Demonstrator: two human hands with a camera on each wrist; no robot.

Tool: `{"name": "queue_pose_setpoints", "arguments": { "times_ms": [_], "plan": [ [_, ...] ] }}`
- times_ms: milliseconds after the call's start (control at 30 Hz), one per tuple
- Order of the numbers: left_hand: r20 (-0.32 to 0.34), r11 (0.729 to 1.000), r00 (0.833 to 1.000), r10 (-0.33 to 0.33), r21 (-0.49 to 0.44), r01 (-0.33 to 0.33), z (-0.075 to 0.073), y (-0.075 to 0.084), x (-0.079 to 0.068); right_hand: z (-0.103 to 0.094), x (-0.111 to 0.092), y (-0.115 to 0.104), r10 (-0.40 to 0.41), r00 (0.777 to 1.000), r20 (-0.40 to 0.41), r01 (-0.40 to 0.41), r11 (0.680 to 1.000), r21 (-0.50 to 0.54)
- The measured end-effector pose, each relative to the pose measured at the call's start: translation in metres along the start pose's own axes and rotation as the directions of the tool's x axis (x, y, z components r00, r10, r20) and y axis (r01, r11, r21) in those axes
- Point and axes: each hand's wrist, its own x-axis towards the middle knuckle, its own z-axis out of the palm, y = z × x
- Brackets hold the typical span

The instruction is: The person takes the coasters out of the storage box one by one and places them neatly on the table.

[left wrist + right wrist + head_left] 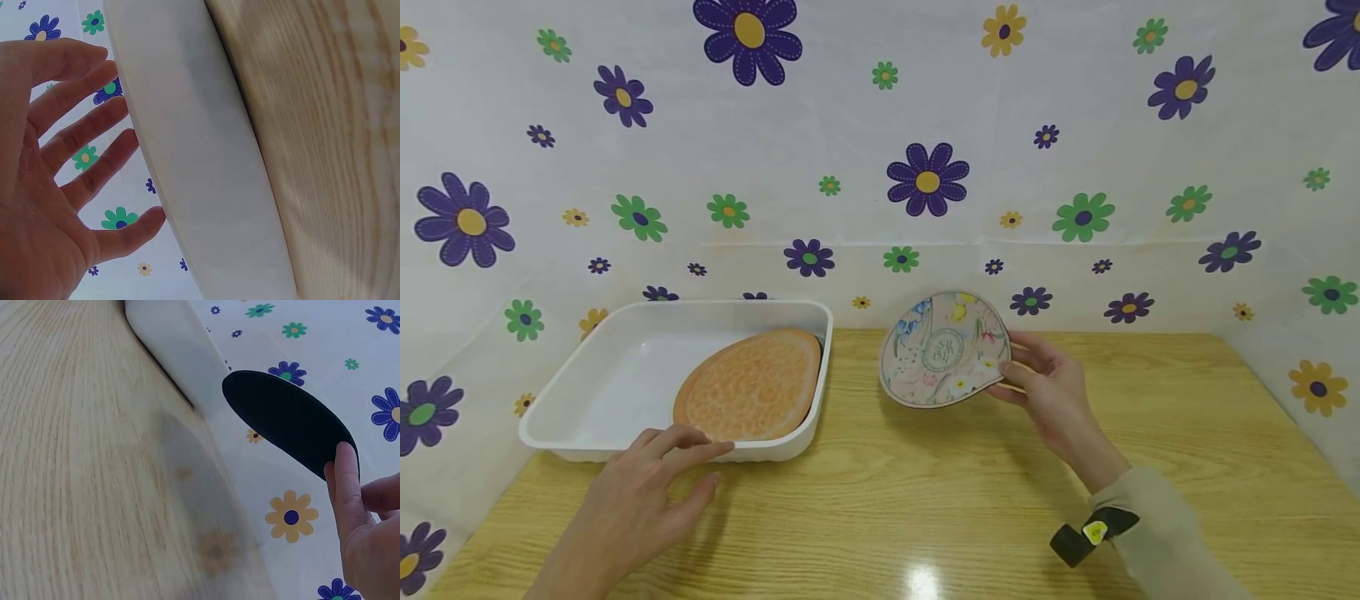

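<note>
Pinching the floral mat (943,350) by one edge in the right hand (1056,392), over the table (865,517) beside the white tray (613,375) (touching its rim with a relaxed left hand (643,483)), perhaps risking a drop from so one-sided a hold.

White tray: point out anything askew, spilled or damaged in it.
The orange pad sits crowded into the right end of the white tray, close to its wall, so it looks lopsided. Whether it is tilted, I cannot tell. No spill or damage shows.
</note>
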Motion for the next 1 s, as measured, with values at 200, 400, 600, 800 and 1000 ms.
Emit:
{"name": "queue_pose_setpoints", "arguments": {
  "times_ms": [200,400,600,800,1000],
  "plan": [
    [-0.002,1.000,1.000,-0.006,-0.003,0.006,0.000,0.000,0.000,0.000,0.005,0.008,0.021,1.000,0.003,-0.021,1.000,0.021],
    [-0.007,1.000,1.000,-0.002,-0.001,0.002,0.000,-0.001,0.000,0.003,0.011,0.015,0.039,0.999,-0.002,-0.039,0.999,0.021],
    [-0.005,1.000,1.000,-0.003,-0.005,0.003,0.000,-0.002,-0.001,0.006,0.019,0.018,0.070,0.998,-0.006,-0.070,0.998,0.004],
    [0.002,1.000,1.000,-0.006,0.000,0.006,-0.001,-0.001,-0.001,0.010,0.028,0.025,0.095,0.995,0.001,-0.095,0.995,-0.003],
    [0.003,1.000,1.000,-0.008,-0.002,0.008,0.000,-0.002,-0.001,0.021,0.035,0.029,0.105,0.994,0.022,-0.105,0.994,0.003]
  ]
}}
